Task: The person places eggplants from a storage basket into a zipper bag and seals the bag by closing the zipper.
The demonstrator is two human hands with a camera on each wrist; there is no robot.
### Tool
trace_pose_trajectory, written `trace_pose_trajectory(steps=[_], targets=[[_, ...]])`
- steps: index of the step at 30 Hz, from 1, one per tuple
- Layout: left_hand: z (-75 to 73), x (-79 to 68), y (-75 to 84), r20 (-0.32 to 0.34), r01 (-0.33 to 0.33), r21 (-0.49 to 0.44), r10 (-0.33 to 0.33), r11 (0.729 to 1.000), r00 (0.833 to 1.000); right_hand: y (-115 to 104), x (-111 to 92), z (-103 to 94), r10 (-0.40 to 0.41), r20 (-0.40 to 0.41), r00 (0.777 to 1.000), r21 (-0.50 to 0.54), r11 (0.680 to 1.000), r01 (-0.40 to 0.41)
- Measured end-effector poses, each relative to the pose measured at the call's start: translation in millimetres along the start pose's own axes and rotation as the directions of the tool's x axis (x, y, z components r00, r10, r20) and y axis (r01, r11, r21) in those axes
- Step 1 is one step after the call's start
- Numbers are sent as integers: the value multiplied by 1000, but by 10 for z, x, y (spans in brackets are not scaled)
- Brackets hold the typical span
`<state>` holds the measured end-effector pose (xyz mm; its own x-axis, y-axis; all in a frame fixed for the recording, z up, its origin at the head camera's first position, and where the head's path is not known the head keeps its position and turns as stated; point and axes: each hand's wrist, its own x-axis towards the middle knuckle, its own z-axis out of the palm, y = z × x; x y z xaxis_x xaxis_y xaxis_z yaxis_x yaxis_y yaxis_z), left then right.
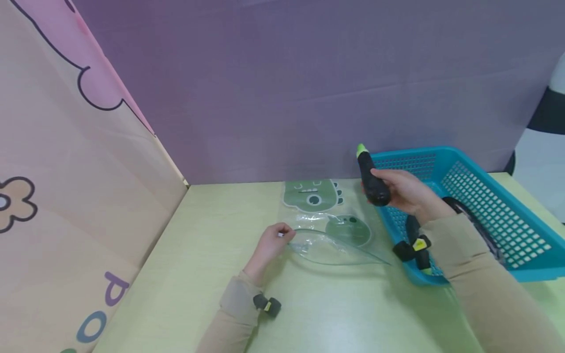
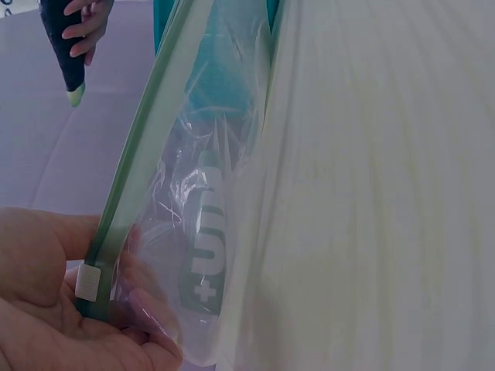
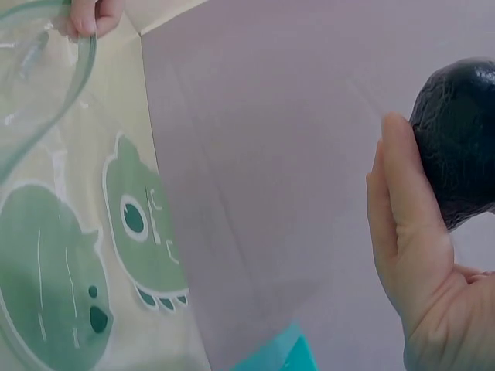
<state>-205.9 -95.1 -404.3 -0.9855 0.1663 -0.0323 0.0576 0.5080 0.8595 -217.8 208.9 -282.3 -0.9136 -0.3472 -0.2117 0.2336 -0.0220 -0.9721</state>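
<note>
My left hand [image 1: 272, 242] pinches the corner of a clear zip bag [image 1: 337, 247] by its white slider [image 2: 88, 282]. The bag has green cartoon prints and lies on the table, its green-edged mouth spread apart. Up at the right, my right hand [image 1: 408, 191] grips a dark eggplant [image 1: 372, 179] with a light green tip [image 1: 361, 148]. The eggplant is held in the air near the basket's back left corner, tip pointing up and away. In the right wrist view, its rounded dark end [image 3: 464, 139] rests against the fingers.
A blue perforated basket [image 1: 503, 196] stands at the right. In it lie a dark piece with a green tip [image 1: 423, 262] and a long dark shiny thing [image 1: 478, 225], partly hidden by my right arm. A purple panel [image 1: 309, 98] rises behind the table, a printed one [image 1: 79, 171] at the left.
</note>
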Motion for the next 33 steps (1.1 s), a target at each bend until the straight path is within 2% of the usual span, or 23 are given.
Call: trace_pose_trajectory(steps=[7, 18, 29, 33], targets=[[8, 5, -1, 3, -4, 6, 4, 1000, 1000, -1, -4, 119, -13, 41, 999, -7, 1000, 13], [4, -5, 20, -7, 12, -4, -12, 1000, 1000, 3, 6, 336, 17, 70, 997, -125, 992, -8], [12, -2, -9, -18, -30, 26, 30, 999, 999, 77, 6, 553, 35, 83, 996, -205, 979, -17], [19, 1, -9, -12, -20, 21, 20, 1000, 1000, 113, -3, 596, 41, 89, 995, -214, 977, -21]])
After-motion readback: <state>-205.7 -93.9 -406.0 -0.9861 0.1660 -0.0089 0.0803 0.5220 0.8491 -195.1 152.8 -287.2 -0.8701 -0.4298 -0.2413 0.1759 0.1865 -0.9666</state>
